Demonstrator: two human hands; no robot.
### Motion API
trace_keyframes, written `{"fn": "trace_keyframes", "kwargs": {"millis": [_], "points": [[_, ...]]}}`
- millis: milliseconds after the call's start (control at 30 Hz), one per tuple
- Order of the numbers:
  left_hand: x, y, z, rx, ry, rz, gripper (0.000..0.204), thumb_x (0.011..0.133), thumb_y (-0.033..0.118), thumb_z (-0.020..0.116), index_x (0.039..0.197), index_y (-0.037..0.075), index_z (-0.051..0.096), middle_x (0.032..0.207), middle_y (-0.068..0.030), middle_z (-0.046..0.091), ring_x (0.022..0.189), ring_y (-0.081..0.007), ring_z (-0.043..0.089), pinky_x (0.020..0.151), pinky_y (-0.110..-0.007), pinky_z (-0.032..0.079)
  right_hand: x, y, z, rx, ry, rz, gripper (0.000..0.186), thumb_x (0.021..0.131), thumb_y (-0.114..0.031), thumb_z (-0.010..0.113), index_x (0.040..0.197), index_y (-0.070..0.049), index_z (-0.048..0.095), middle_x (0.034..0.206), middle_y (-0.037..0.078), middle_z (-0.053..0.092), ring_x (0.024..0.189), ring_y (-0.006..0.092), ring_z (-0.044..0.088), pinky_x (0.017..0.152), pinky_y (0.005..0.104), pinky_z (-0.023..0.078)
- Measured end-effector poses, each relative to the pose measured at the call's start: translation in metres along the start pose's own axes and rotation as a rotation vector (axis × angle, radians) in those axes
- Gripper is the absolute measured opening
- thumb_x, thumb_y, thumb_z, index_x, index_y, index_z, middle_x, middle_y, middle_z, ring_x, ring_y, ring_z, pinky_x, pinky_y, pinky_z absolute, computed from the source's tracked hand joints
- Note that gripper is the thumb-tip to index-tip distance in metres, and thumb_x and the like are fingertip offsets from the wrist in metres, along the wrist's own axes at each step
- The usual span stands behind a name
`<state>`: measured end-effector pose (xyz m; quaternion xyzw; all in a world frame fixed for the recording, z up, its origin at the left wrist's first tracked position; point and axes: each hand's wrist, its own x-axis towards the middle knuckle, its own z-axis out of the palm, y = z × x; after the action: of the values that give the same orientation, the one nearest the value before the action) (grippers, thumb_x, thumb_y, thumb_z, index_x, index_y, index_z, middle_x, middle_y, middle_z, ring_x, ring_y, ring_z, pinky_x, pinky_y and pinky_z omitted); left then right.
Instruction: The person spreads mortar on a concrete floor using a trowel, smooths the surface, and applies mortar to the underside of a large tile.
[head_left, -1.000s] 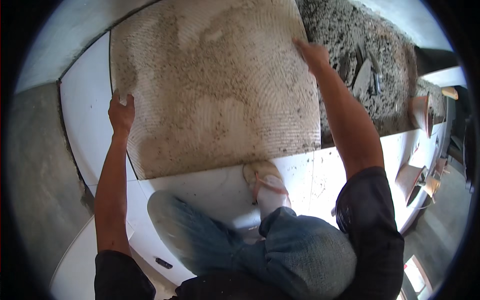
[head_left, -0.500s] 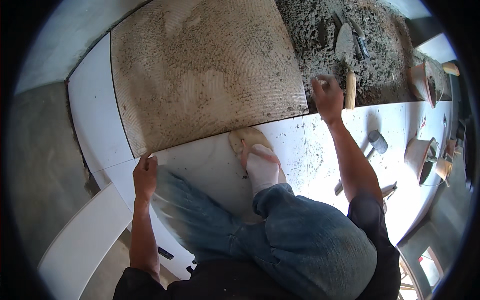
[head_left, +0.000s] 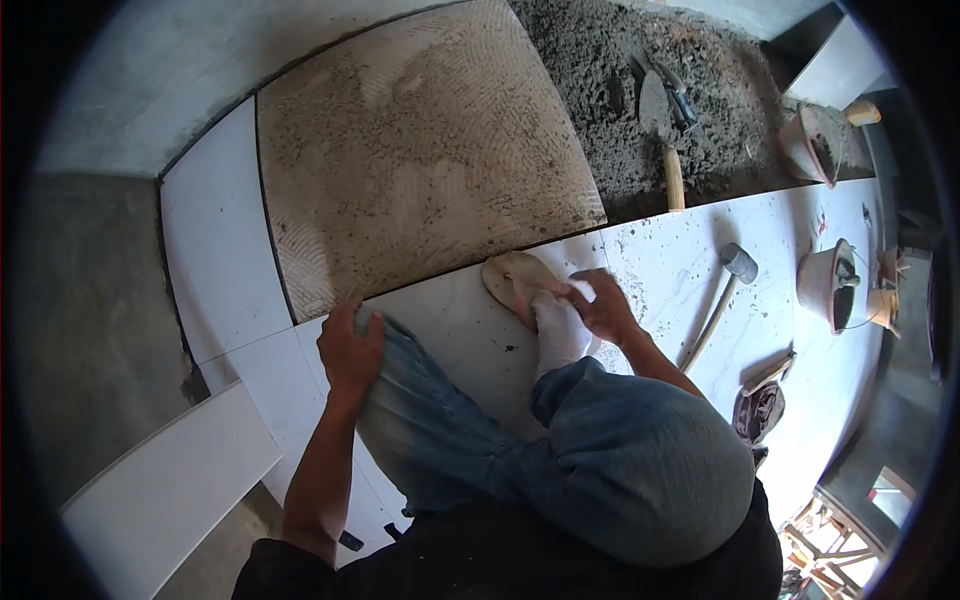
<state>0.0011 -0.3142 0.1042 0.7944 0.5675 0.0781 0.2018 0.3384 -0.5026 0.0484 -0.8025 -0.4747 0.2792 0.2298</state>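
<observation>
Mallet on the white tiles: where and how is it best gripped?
Best, I'd judge, by the slim handle of the mallet, on its nearer half, with the right hand coming from the person's side and above. The handle slants across the white tiles with its far end carrying the thick grey head, so the near end looks free to close around.

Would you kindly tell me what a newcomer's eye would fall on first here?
The large, ridged brown slab, upper centre, likely comes first. Right of it, a pointed grey metal trowel with a wooden handle lies on dark, crumbly mortar. Below that, a grey-headed mallet rests on glossy white tiles.
</observation>
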Motion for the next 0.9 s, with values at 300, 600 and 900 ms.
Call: {"fn": "trace_keyframes", "kwargs": {"millis": [300, 600, 900], "points": [[0.007, -0.013, 0.008, -0.08, 0.047, 0.061, 0.035, 0.085, 0.028, 0.062, 0.109, 0.003, 0.063, 0.11, -0.0186, 0.063, 0.105, -0.0359, 0.058, 0.092, -0.043, 0.044, 0.012, -0.026, 0.031, 0.139, -0.269, 0.194, 0.046, 0.092, -0.043, 0.054, 0.101, 0.002, 0.062, 0.097, 0.024, 0.062, 0.092, 0.0376, 0.059, 0.081, 0.0431, 0.046], [-0.004, -0.023, 0.02, -0.122, 0.176, 0.125, 0.034, 0.087, 0.025, 0.06, 0.111, 0.001, 0.061, 0.111, -0.0203, 0.061, 0.106, -0.0372, 0.057, 0.092, -0.043, 0.044, -0.049, 0.087, 0.052, -0.275, -0.354, 0.166, 0.034, 0.095, -0.03, 0.042, 0.121, -0.015, 0.057, 0.096, 0.023, 0.062, 0.098, 0.0396, 0.06, 0.087, 0.0461, 0.047], [-0.002, 0.0, 0.007, 0.212, 0.095, 0.111, 0.036, 0.086, 0.026, 0.054, 0.111, 0.001, 0.059, 0.11, -0.0186, 0.061, 0.105, -0.0388, 0.056, 0.087, -0.047, 0.045, -0.207, -0.019, -0.1, 0.135, -0.374, 0.202, 0.034, 0.095, -0.032, 0.047, 0.112, -0.006, 0.061, 0.094, 0.018, 0.066, 0.092, 0.0301, 0.064, 0.081, 0.0395, 0.05]]}}
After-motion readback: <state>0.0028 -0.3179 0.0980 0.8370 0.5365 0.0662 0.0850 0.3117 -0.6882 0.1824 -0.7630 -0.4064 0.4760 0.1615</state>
